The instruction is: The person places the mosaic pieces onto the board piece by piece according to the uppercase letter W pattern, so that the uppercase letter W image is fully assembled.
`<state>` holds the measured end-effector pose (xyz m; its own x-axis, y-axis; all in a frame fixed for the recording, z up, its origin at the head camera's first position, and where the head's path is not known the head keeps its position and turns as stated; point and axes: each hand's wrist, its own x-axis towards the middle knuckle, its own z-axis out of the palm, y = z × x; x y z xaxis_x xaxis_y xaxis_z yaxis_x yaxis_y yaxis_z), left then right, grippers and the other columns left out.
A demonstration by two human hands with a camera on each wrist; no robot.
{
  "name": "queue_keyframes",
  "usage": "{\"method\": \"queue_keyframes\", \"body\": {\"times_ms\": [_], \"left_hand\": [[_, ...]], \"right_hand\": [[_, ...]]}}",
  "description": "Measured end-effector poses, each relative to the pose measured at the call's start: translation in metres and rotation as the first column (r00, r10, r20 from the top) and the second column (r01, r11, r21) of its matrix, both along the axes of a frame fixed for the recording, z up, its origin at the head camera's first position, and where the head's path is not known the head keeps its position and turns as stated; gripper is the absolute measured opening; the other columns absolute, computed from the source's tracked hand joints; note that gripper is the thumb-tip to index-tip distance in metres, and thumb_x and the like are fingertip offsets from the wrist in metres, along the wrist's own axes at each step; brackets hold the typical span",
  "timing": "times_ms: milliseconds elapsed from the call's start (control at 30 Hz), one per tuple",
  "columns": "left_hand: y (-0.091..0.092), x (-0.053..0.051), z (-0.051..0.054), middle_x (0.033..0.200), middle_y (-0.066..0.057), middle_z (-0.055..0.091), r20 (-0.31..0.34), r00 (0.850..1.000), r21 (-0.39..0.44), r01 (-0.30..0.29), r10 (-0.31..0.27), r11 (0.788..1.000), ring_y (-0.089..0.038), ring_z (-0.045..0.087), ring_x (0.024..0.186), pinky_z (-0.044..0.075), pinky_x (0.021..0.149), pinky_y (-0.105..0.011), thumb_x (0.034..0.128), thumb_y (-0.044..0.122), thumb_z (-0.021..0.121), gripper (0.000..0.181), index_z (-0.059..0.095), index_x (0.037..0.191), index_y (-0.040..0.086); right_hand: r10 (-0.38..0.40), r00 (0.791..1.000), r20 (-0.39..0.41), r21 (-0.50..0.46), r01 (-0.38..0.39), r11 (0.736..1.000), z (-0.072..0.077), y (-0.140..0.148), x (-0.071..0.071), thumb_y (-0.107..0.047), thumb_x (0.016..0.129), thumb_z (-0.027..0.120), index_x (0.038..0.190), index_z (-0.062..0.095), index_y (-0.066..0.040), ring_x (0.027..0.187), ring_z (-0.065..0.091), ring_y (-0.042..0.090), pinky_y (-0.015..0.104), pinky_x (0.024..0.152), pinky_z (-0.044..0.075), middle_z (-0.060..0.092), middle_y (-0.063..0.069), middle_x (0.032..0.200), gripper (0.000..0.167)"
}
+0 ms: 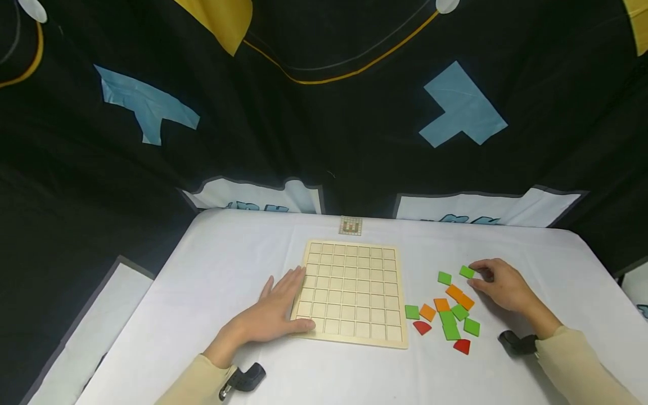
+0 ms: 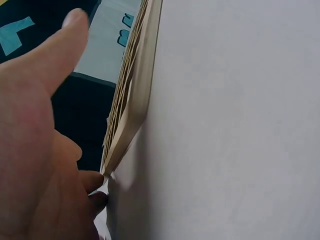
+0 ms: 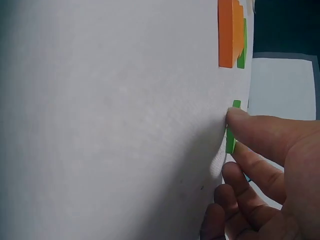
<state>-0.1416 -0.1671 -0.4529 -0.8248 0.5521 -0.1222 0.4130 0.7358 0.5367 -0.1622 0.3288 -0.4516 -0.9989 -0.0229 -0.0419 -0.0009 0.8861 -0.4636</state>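
A pale wooden grid board (image 1: 352, 292) with rows of square cells lies flat on the table. My left hand (image 1: 268, 315) rests along its left edge, fingers extended and thumb over the near left corner. In the left wrist view the board's edge (image 2: 135, 95) shows beside the fingers. To the right of the board, my right hand (image 1: 506, 287) has thumb and index finger at a small green square tile (image 1: 467, 272). The right wrist view has that green tile (image 3: 230, 140) pinched between thumb and index finger, at the table surface.
Between board and right hand lie loose tiles: several green (image 1: 471, 327), several orange (image 1: 427, 312) and two red quarter-round ones (image 1: 422, 327). A small patterned card (image 1: 351, 225) lies beyond the board. The white table (image 1: 228, 242) ends at a dark curtain (image 1: 329, 140).
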Motion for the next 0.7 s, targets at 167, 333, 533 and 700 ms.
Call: {"method": "queue_keyframes", "body": {"times_ms": [167,333,533,700], "left_hand": [[0.0006,0.0011,-0.0025,0.168,-0.015,0.0,0.001,1.0,-0.004,0.014,-0.014,1.0,-0.029,-0.002,0.155,-0.003,0.123,-0.053,0.0853,0.069,0.064,0.119,0.002,0.16,0.0],[0.0017,0.0028,-0.0006,0.167,-0.019,0.001,-0.004,1.0,-0.005,0.008,-0.008,1.0,-0.031,0.0,0.154,0.003,0.124,-0.049,0.0801,0.07,0.069,0.126,0.005,0.158,-0.005],[0.0019,0.0038,-0.0014,0.167,-0.02,0.003,-0.001,1.0,0.011,-0.005,0.005,1.0,-0.032,0.001,0.154,0.006,0.124,-0.049,0.0769,0.068,0.073,0.128,0.008,0.158,-0.006],[0.0011,0.0042,-0.0031,0.167,-0.02,0.006,-0.01,1.0,0.01,-0.016,0.016,1.0,-0.034,0.003,0.154,0.008,0.124,-0.05,0.0765,0.066,0.074,0.126,0.013,0.157,-0.008]], "right_hand": [[-0.008,1.0,0.001,-0.002,0.008,1.0,-0.0003,-0.0004,-0.0017,-0.014,0.092,0.071,0.121,0.06,0.011,0.101,0.056,0.043,0.061,0.091,0.051,0.057,0.033,0.117,0.04],[-0.015,1.0,0.007,0.006,0.015,1.0,-0.0005,-0.0005,-0.004,-0.014,0.092,0.07,0.121,0.06,0.011,0.101,0.056,0.043,0.06,0.091,0.051,0.059,0.032,0.115,0.039],[-0.002,1.0,-0.015,-0.017,0.002,1.0,-0.0001,0.0034,-0.0026,-0.013,0.094,0.069,0.122,0.059,0.011,0.098,0.057,0.041,0.059,0.09,0.052,0.061,0.03,0.112,0.038],[-0.008,0.999,-0.032,-0.032,0.007,0.999,0.0001,0.0046,-0.001,-0.013,0.094,0.069,0.121,0.06,0.01,0.092,0.057,0.036,0.055,0.085,0.054,0.063,0.026,0.107,0.037]]}}
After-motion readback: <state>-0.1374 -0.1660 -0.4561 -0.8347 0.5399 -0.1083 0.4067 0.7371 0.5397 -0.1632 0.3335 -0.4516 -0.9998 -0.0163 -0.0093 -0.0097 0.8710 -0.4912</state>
